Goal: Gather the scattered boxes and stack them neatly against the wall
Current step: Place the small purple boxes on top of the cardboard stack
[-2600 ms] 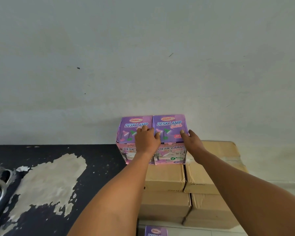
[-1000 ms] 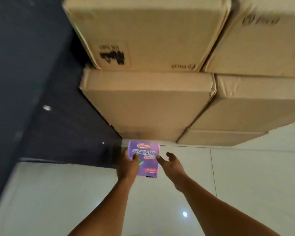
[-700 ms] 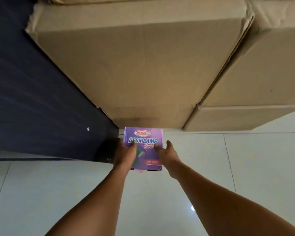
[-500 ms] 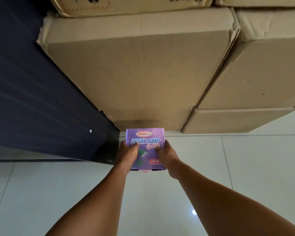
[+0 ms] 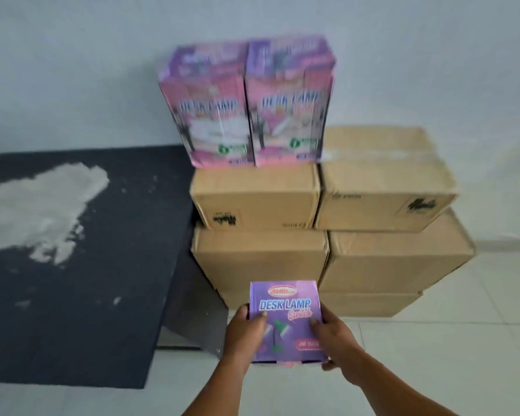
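Observation:
A purple desk lamp box [image 5: 285,313] is held in front of me, its top face toward the camera. My left hand [image 5: 243,334] grips its left side and my right hand [image 5: 335,340] grips its right side. Two matching pink and purple desk lamp boxes [image 5: 246,106] stand upright side by side on the left of a stack of brown cardboard cartons [image 5: 321,223]. That stack stands against the white wall [image 5: 102,70]. The held box hovers in front of the lower cartons, well below the two stacked boxes.
A black surface [image 5: 81,265] with a patch of white worn paint lies left of the cartons, flush against them. White floor tiles [image 5: 448,340] spread to the right and below. The top of the right carton [image 5: 379,151] is bare.
I placed two desk lamp boxes on the cartons, bent down to a third box on the floor, gripped it with both hands and lifted it; my view has risen to the stack.

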